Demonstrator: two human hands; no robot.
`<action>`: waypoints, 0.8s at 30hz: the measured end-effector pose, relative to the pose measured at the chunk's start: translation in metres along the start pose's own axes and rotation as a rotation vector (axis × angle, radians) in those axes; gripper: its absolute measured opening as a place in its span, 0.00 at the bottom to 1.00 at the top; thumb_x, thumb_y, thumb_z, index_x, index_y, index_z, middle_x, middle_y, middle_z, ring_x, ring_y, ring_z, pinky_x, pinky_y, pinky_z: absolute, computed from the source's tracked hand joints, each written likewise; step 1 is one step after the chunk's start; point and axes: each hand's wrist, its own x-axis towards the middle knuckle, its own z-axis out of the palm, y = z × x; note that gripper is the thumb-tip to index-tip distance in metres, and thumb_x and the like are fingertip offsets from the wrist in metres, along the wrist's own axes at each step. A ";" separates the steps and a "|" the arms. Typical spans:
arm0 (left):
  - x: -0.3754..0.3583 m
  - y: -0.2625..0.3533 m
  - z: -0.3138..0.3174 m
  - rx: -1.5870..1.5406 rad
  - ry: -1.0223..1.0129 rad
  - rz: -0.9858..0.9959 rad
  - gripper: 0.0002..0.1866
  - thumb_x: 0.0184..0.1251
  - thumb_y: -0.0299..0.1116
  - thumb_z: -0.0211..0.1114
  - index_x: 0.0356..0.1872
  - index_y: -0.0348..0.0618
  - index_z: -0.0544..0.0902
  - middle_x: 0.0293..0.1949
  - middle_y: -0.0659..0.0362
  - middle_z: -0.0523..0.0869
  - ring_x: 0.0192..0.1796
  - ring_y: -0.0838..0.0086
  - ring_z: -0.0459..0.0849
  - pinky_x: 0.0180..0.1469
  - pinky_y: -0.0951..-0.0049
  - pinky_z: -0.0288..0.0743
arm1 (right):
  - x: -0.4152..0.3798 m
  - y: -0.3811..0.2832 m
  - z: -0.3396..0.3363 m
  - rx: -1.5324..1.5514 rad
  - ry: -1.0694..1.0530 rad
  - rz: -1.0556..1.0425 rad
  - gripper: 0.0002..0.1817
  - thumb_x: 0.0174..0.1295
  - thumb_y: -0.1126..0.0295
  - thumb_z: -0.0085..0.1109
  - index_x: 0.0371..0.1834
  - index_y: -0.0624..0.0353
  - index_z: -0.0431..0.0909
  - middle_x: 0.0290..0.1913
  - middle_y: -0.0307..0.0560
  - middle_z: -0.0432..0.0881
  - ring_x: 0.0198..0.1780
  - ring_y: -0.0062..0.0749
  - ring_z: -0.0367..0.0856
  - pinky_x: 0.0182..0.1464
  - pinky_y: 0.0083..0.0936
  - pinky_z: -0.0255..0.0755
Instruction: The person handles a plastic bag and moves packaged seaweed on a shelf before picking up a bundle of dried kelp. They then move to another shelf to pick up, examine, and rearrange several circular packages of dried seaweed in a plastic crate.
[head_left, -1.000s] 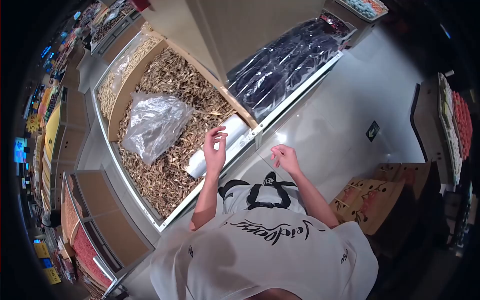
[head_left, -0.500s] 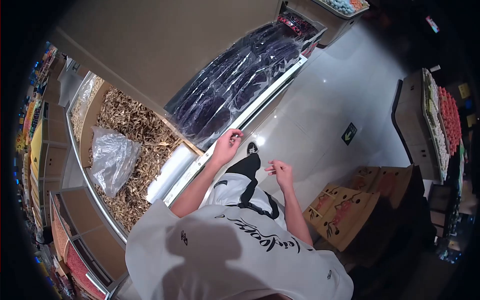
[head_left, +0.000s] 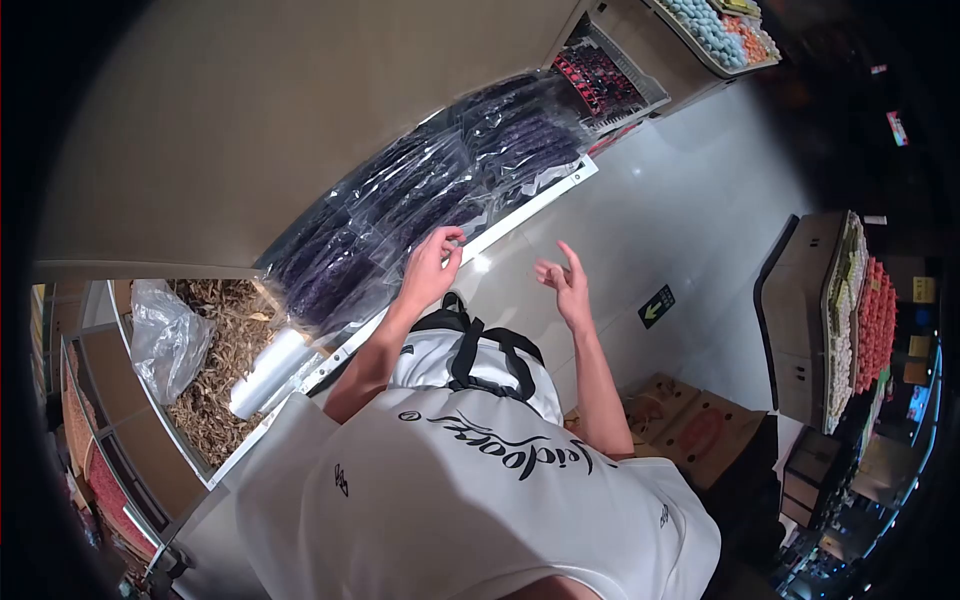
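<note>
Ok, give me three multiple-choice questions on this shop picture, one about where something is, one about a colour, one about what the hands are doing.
1. Where does the roll of plastic bags lie?
A. on the floor
B. at the front edge of the bin of dried goods
C. on the cardboard boxes

2. What colour is the stuff in the clear packets on the shelf?
A. dark purple
B. yellow
C. bright green

3. What do the hands hold?
A. a packet each
B. one bag between them
C. nothing

Answers:
1 B, the roll rests along the bin's front rim.
2 A, the packets show dark purple contents.
3 C, the left hand is near the packets and the right hand is over the floor, both with fingers open and nothing in them.
</note>
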 end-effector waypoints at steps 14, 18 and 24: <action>-0.024 -0.002 0.010 0.640 0.520 0.022 0.22 0.57 0.24 0.70 0.54 0.48 0.77 0.52 0.59 0.83 0.60 0.62 0.79 0.64 0.59 0.63 | 0.253 -0.032 -0.096 -0.566 -0.019 -0.213 0.41 0.56 0.70 0.76 0.72 0.68 0.64 0.69 0.60 0.73 0.69 0.43 0.73 0.65 0.34 0.73; -0.020 0.000 0.029 0.659 0.597 -0.189 0.24 0.56 0.26 0.71 0.55 0.48 0.77 0.55 0.57 0.82 0.62 0.61 0.77 0.65 0.58 0.63 | 0.280 -0.029 -0.100 -0.575 -0.130 -0.219 0.37 0.52 0.67 0.80 0.62 0.67 0.70 0.55 0.52 0.80 0.57 0.35 0.79 0.61 0.30 0.73; -0.014 -0.004 0.042 0.679 0.682 -0.272 0.25 0.55 0.26 0.72 0.56 0.48 0.77 0.55 0.57 0.82 0.63 0.61 0.77 0.66 0.58 0.62 | 0.294 -0.024 -0.114 -0.619 -0.306 -0.264 0.34 0.50 0.67 0.82 0.59 0.64 0.75 0.53 0.48 0.81 0.53 0.30 0.79 0.56 0.28 0.74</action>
